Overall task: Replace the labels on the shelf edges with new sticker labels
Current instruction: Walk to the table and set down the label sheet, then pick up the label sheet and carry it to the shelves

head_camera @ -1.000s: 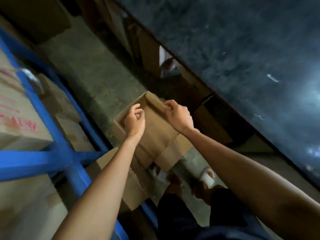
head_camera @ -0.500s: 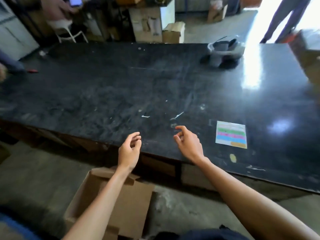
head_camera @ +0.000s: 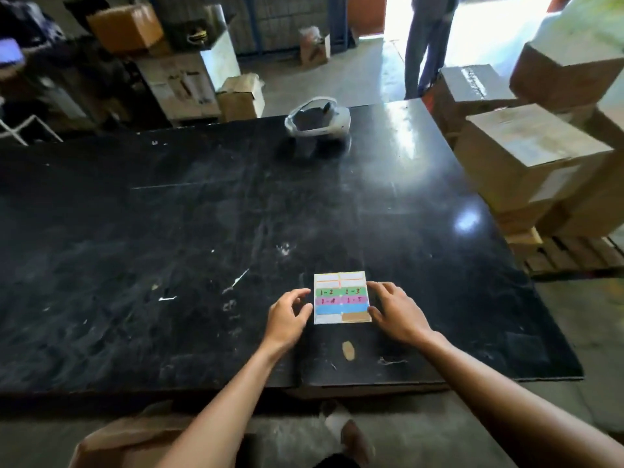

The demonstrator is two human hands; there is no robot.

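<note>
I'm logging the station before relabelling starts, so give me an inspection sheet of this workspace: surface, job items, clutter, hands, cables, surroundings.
Surface: black table, glossy, scuffed, with pale marks and scraps.
Job's things: sticker sheet lies flat near the front edge; green row reads 1-2 and 1-3, pink row 1-4 and 1-5, top rows look blank; no shelf edges in view.
Clutter: tan sticker scrap in front of the sheet; grey bag-like bundle at the far edge.
Grippers: left hand at the sheet's left edge, right hand at its right edge, both open, not lifting it.
Cables: nothing seen.
Surroundings: stacked cardboard boxes on a pallet at right; a person's legs in the bright doorway.
</note>
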